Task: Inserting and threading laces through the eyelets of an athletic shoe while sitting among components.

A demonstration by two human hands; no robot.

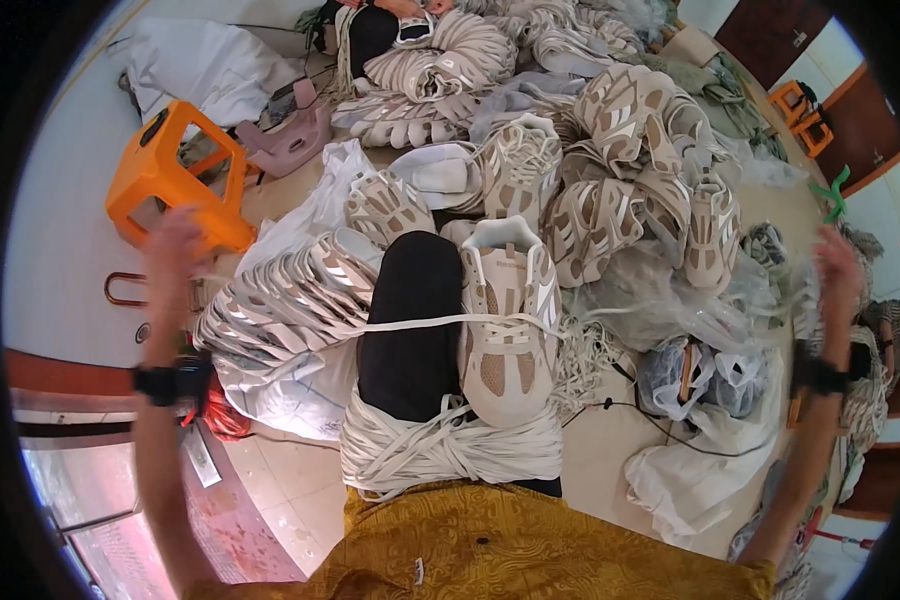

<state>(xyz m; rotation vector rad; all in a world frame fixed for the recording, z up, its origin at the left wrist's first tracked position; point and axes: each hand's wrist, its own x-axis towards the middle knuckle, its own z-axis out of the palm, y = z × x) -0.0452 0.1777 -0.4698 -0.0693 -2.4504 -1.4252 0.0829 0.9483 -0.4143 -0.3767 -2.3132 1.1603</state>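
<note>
Nearest, bundled white laces [450, 455] lie before the yellow shirt [470, 540]. Just beyond, a beige shoe [510, 375] sits beside the black-clad knee [410, 370], its lace [420, 323] crossing that knee. The left hand [177, 243] and right hand [838, 265] are spread far apart, fingers blurred; whether they grip anything, I cannot tell. Farther off: an orange stool [130, 195], heaped shoes [625, 110].

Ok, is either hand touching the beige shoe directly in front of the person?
No, the left hand and right hand are both out wide, clear of the shoe.
</note>
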